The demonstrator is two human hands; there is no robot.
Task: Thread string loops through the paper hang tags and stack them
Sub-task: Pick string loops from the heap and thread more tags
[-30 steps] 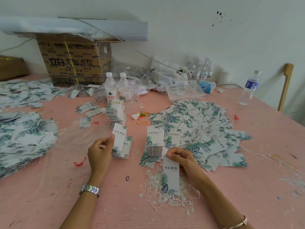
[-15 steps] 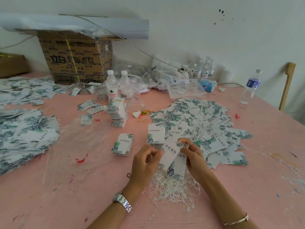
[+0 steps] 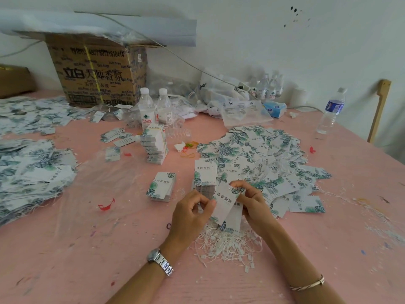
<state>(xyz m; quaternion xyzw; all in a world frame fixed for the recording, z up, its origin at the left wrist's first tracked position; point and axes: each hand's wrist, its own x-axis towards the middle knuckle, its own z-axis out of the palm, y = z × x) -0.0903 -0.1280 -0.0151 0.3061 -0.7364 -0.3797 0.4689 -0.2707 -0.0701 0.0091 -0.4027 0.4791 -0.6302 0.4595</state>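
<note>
Both hands meet over the pink table [image 3: 92,249]. My right hand [image 3: 252,202] pinches the top corner of two white hang tags [image 3: 225,202] with green leaf print, held tilted. My left hand [image 3: 190,213] pinches at the tags' left edge; whether it holds a string I cannot tell. Under the hands lies a heap of white string loops [image 3: 228,244]. A short stack of tags [image 3: 162,187] sits to the left, another stack [image 3: 205,176] just behind the hands. A wide spread of strung tags [image 3: 263,159] covers the table behind and to the right.
A taller banded tag stack [image 3: 154,145] stands mid-table with two water bottles [image 3: 153,108] and a cardboard box [image 3: 96,71] behind. More tags [image 3: 30,172] lie at the left. A bottle [image 3: 331,110] stands at far right. Clear plastic film [image 3: 92,189] lies left of the hands.
My left hand left the small stack at the left and came to the tags my right hand holds. Those tags rose and tilted; two tags are now held together.
</note>
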